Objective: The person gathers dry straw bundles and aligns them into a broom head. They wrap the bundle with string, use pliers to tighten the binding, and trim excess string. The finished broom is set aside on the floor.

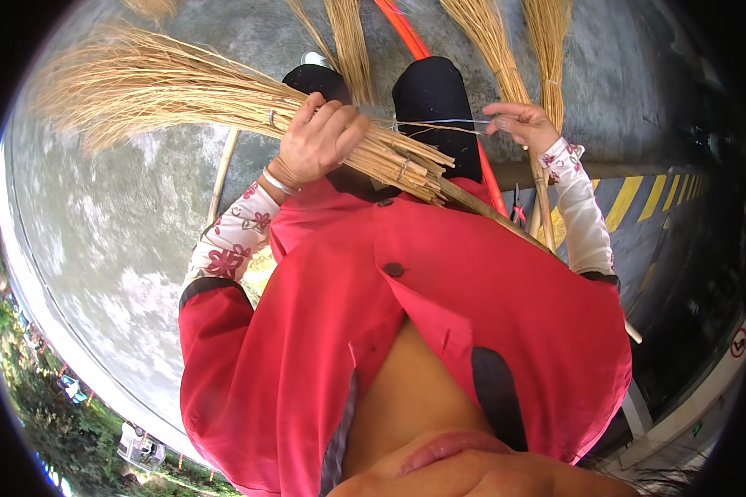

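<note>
My left hand (327,137) is wrapped round a straw broom head (182,87) lying across my lap. Its loose bristles fan out to the left, while the cut stalk ends (419,170) point right. A pale tie circles the bundle left of the hand, and another band shows near the stalk ends. From beneath those ends a wooden stick (493,214) slants down to the right across my front. My right hand (522,124) is closed at the fingertips on a thin wire (448,122), which stretches toward the bundle; its far end is hidden behind the stalks.
More straw bundles (547,58) lie on the concrete floor (124,215) ahead of my knees. An orange-red pole (404,31) passes between my legs. Pliers (518,207) with red and black handles rest at my right, near a yellow-and-black striped edge (626,203).
</note>
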### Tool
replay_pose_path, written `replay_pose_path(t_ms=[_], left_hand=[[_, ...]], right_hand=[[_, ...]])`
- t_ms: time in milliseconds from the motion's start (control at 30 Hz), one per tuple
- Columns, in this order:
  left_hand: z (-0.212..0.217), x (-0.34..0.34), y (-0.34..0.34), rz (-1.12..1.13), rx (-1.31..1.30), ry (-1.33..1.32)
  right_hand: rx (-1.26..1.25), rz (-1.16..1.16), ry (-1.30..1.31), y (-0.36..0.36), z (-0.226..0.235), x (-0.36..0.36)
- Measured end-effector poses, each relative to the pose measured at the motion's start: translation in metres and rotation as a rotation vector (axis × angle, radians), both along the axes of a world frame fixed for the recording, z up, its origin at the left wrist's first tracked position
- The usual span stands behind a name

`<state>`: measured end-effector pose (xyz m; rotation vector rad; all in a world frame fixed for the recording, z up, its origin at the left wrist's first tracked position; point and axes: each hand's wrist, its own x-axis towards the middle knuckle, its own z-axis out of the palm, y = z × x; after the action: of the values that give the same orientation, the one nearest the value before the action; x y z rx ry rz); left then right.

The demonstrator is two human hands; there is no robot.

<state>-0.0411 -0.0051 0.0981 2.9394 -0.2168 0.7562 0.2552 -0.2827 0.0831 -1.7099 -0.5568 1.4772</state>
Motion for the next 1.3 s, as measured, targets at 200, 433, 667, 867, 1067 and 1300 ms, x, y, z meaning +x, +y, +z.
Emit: replay_pose_path(t_ms=[200, 433, 667, 867, 1067, 1300], left_hand=[[0.003, 0.005, -0.001, -0.051, 0.046, 0.098], [0.012, 0.005, -0.001, -0.096, 0.068, 0.220], [0.018, 0.013, -0.007, -0.114, 0.118, 0.344], [0.020, 0.017, -0.008, -0.157, 0.119, 0.406], [0.022, 0.019, -0.011, -0.199, 0.054, 0.458], [0.022, 0.020, -0.013, -0.190, 0.096, 0.463]], right_hand=[[-0.062, -0.095, -0.009, -0.083, -0.025, 0.026], [0.064, -0.860, -0.340, -0.272, -0.019, 0.074], [0.045, -0.634, -0.522, -0.242, -0.121, -0.017], [-0.276, -0.364, -0.831, -0.243, -0.135, -0.048], [-0.618, 0.245, -1.001, -0.268, -0.152, -0.059], [-0.736, 0.535, -0.795, -0.279, -0.176, -0.054]])
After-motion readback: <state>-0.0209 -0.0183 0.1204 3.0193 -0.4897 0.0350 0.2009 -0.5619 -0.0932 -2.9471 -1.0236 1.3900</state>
